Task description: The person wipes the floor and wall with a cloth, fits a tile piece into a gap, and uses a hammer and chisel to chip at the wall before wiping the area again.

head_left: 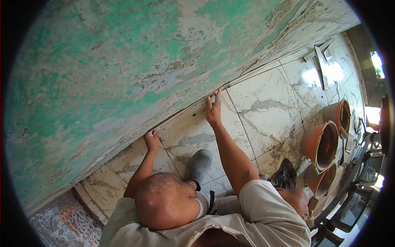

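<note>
Neither of my hands is in view. Below me a person (166, 201) crouches facing a wall, seen from above, in a pale shirt. The person's left hand (152, 139) and right hand (213, 109) both press, fingers up, on a narrow marble-look tile strip (185, 110). The strip stands along the foot of the peeling green wall (107, 70). A grey boot (199, 164) of that person rests on the floor between the two arms.
White veined floor tiles (267, 107) run to the right. Three terracotta pots (321, 144) stand at the right, with cut tile pieces (323, 61) farther back. A dark cloth (284, 175) lies by the person's knee. Bare rough floor (66, 222) shows at the lower left.
</note>
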Motion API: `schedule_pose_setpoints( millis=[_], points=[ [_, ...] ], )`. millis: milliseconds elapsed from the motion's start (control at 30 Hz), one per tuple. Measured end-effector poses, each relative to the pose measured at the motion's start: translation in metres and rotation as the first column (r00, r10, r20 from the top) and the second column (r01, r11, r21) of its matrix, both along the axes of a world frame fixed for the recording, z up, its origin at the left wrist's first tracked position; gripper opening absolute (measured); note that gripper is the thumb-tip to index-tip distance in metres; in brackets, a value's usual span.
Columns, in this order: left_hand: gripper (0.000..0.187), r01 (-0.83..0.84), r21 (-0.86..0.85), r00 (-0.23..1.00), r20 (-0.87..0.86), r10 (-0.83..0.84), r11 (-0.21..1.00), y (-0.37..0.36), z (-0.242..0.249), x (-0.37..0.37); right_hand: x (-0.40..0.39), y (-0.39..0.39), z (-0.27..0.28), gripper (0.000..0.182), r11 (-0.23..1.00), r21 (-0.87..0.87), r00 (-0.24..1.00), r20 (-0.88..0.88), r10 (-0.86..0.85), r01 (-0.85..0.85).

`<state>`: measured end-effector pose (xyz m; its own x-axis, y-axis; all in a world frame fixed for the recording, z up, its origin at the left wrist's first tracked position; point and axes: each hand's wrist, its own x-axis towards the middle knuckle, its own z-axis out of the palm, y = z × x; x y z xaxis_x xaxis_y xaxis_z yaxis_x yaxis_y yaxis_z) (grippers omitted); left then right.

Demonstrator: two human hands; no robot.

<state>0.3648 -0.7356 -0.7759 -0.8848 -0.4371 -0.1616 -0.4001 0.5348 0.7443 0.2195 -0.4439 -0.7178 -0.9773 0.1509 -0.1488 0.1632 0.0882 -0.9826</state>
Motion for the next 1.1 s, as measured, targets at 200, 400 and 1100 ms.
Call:
schedule_pose_setpoints(
  millis=[200, 400, 1100],
  points=[
    [0.028, 0.006, 0.058, 1.0, 0.013, -0.006, 0.998, 0.0, 0.005, -0.003, -0.001, 0.001, -0.005, 0.069, 0.994, 0.107, 1.0, -0.015, 0.024, -0.022],
    [0.028, 0.015, -0.004, 0.998, -0.057, -0.015, 1.0, 0.007, 0.016, -0.005, 0.001, 0.001, 0.002, 0.07, 0.991, 0.132, 0.999, -0.037, 0.027, -0.022],
    [0.029, 0.002, -0.057, 0.999, 0.036, 0.0, 0.998, -0.003, -0.009, -0.001, 0.001, 0.002, -0.002, 0.071, 0.999, 0.025, 0.999, -0.023, 0.049, -0.048]
  ],
)
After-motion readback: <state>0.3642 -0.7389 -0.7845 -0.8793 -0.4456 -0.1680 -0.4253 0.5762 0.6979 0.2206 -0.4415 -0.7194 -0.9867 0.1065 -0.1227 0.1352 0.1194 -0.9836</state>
